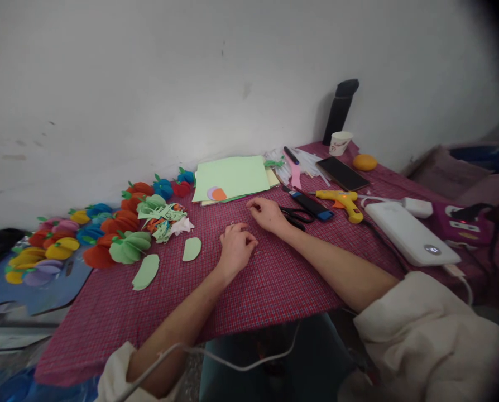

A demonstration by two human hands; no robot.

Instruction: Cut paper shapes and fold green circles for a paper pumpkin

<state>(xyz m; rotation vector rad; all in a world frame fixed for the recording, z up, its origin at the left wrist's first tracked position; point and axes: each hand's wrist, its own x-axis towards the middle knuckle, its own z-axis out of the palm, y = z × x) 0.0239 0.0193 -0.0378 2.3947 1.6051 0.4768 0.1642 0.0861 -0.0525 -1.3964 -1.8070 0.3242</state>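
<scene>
My left hand rests on the red checked cloth with its fingers curled; whether anything small is under them I cannot make out. Just beyond it and to the right, my right hand has its fingers bent together over the cloth, their tips partly hidden. Two pale green paper pieces, one near my left hand and another further left, lie flat. Behind the hands is a stack of light green sheets with an orange paper circle on it. Black scissors lie beside my right hand.
Several coloured paper pumpkins and a pile of paper scraps are at the left. At the right are a yellow glue gun, a white power bank, a phone, a paper cup and a black bottle.
</scene>
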